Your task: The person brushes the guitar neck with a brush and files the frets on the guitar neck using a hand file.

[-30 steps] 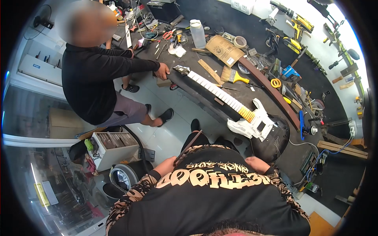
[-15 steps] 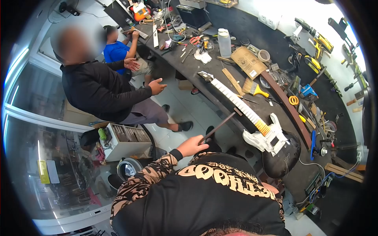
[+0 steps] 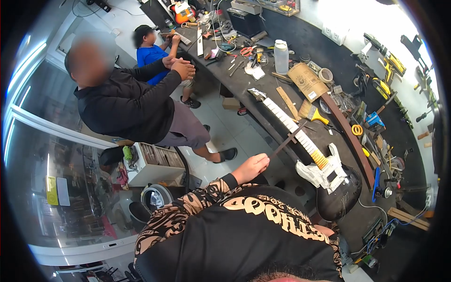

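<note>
My left hand is closed around one end of a thin dark rod, whose far end reaches over the guitar's neck. An electric guitar with a dark body lies on the bench, its body covered in part with white paper and its fretboard with white strips, yellowish near the body. My right hand is low at my right side by my shirt; its fingers are hidden.
A person in black stands left of the bench; another in blue sits beyond. On the bench are a bottle, a brush, a ruler and a long brown board. A drawer box stands lower left.
My left hand has risen and moved right, bringing the rod over the guitar's neck. The person in black has let go of the bench edge and brought both hands together. The view has shifted.
</note>
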### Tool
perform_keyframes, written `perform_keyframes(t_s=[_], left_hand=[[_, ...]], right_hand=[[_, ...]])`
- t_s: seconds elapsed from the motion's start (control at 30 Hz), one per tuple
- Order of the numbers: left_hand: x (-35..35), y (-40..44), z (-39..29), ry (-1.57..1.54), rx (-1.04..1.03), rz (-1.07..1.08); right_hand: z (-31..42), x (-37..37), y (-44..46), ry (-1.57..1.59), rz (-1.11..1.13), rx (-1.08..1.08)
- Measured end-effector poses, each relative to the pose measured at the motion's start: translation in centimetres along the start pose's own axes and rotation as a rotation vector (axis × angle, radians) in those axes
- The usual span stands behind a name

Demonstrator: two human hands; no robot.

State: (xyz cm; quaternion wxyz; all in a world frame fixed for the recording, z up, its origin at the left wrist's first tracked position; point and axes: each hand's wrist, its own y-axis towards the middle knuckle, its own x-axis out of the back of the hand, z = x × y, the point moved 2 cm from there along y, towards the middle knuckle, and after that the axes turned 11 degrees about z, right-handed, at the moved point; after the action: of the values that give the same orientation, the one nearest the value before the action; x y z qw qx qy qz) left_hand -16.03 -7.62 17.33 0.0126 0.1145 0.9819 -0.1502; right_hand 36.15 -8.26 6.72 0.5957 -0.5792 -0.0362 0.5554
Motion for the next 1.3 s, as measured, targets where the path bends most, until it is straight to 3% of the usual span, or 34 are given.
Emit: perform_keyframes(t_s=[0.2,0.23,0.3,0.4,0.57,0.67,0.7,0.8,1.07,1.2,1.3], left_hand=[[-0.7,3.4,0.0,-0.270,-0.080,0.061],[-0.6,4.0,0.2,-0.277,-0.101,0.088],[0.0,4.4,0.0,-0.304,-0.100,0.128],[1.4,4.6,-1.0,-0.272,-0.054,0.168],[5.0,4.0,-2.0,-0.191,0.004,0.201],[7.0,3.1,-1.7,-0.161,0.019,0.214],[7.6,2.7,-1.8,-0.136,0.032,0.214],[9.0,2.1,-1.4,-0.125,0.057,0.233],[10.5,3.1,-2.1,-0.018,0.023,0.276],[10.4,3.6,-1.8,0.133,-0.126,0.266],[9.9,3.2,-2.5,0.160,-0.099,0.242]], right_hand=[[-7.1,4.6,5.3,0.148,-0.192,0.100],[-5.7,3.7,5.3,0.150,-0.255,0.113],[0.3,0.1,2.4,0.015,-0.594,0.196],[1.2,1.3,5.1,-0.150,-0.835,0.241],[4.5,-0.2,8.9,-0.239,-0.718,0.196],[6.1,-1.1,11.2,-0.292,-0.855,0.312],[6.6,-1.5,11.5,-0.550,-0.995,0.250],[7.8,-2.5,12.7,-0.627,-1.120,0.347],[6.4,-8.6,17.3,-0.483,-1.086,0.505],[6.3,-8.2,18.6,-0.353,-0.999,0.418],[6.8,-7.4,17.6,-0.538,-1.164,0.497]])
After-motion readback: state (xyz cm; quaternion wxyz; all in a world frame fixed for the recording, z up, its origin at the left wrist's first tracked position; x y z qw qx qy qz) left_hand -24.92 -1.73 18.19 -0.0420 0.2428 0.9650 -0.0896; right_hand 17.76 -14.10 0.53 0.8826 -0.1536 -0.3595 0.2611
